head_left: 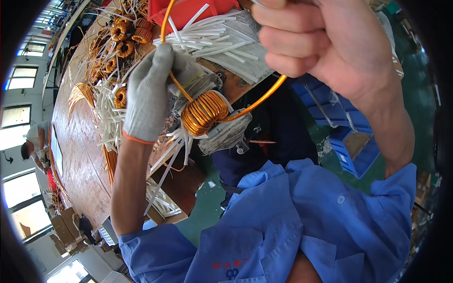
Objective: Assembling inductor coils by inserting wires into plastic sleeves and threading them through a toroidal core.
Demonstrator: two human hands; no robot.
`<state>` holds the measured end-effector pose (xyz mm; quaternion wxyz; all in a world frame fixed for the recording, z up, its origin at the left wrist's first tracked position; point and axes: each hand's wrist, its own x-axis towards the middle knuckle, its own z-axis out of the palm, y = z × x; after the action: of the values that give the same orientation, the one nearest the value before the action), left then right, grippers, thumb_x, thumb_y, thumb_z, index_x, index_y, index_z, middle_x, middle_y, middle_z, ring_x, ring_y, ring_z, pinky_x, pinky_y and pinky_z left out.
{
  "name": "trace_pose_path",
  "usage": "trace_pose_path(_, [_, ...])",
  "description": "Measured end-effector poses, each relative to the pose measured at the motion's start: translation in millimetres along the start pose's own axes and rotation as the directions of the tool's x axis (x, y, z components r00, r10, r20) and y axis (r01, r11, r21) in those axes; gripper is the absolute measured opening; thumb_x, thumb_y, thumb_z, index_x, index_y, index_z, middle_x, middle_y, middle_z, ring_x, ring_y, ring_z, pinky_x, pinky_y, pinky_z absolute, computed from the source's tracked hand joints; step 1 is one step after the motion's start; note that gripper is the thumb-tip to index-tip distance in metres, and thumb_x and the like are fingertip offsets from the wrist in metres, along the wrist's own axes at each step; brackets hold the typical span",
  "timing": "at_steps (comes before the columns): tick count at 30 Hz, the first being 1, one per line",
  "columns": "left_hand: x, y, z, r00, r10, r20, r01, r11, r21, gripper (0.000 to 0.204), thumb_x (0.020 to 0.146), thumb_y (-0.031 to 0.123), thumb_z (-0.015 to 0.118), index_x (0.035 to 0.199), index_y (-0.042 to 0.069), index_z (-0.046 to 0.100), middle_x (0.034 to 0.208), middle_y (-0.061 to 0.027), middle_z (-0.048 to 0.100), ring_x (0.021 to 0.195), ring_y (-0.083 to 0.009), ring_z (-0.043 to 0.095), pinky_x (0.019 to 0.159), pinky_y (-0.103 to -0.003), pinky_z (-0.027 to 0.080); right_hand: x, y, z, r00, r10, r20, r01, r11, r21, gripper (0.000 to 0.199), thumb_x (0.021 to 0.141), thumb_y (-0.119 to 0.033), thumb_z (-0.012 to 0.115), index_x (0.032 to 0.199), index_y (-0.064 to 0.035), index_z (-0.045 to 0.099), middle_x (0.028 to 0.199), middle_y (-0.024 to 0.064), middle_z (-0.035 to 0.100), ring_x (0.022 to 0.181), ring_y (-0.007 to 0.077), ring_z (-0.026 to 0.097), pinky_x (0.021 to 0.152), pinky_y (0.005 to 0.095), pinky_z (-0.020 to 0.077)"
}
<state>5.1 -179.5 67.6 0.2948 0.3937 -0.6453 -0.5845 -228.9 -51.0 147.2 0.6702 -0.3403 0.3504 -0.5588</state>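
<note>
Left hand (150, 89) pinching copper wire (165, 23) | right hand (309, 40) fisted, contents unclear | 1 wound coil (204, 113) near left hand

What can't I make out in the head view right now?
Head view:
Right hand: partly cut off by the top edge; full grip unclear.
Copper-coloured wire: one stretch hidden behind that hand.
Wound coil: core hidden under its wire turns.
Red bin: cut off by top edge.
Distant person: too small for hand details.
</note>
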Motion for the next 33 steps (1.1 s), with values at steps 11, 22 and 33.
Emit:
trace_pose_path(11, [-1.8,4.7,-19.9,1.0,-0.009,0.03,0.005,0.994,0.107,0.044,0.109,0.043,0.062,0.113,0.001,0.076,0.084,0.0036,0.061,0.067,-0.0013,0.053,0.051,-0.017,0.046,11.3,-5.6,5.3,0.999,-0.024,0.042,0.027,0.996,-0.087,0.042,0.118,-0.029,0.038,0.088,-0.009,0.059,0.057,-0.0079,0.027,0.048,0.0092,0.02,0.045,0.0305,0.0217])
trace_pose_path(22, [-2.5,10.7,-13.6,0.933,-0.204,0.297,0.071,0.912,0.403,0.046,0.107,0.041,0.065,0.113,-0.003,0.076,0.081,0.0019,0.065,0.067,-0.002,0.052,0.057,-0.018,0.042,26.2,3.3,-19.9,0.998,-0.056,-0.006,0.056,0.996,-0.064,0.04,0.117,-0.029,0.042,0.086,-0.0096,0.058,0.057,-0.0094,0.028,0.046,0.0082,0.02,0.044,0.0299,0.0221])
trace_pose_path(33, [-4.7,30.5,7.6,0.988,-0.015,0.156,-0.056,0.895,0.442,0.045,0.109,0.043,0.058,0.112,0.001,0.074,0.075,0.003,0.058,0.059,-0.0029,0.052,0.048,-0.021,0.04,40.9,-7.0,-25.0,0.987,0.138,0.083,-0.138,0.99,-0.006,0.031,0.117,-0.025,0.041,0.105,-0.0029,0.059,0.068,-0.0041,0.043,0.053,0.0093,0.039,0.047,0.0307,0.0365])
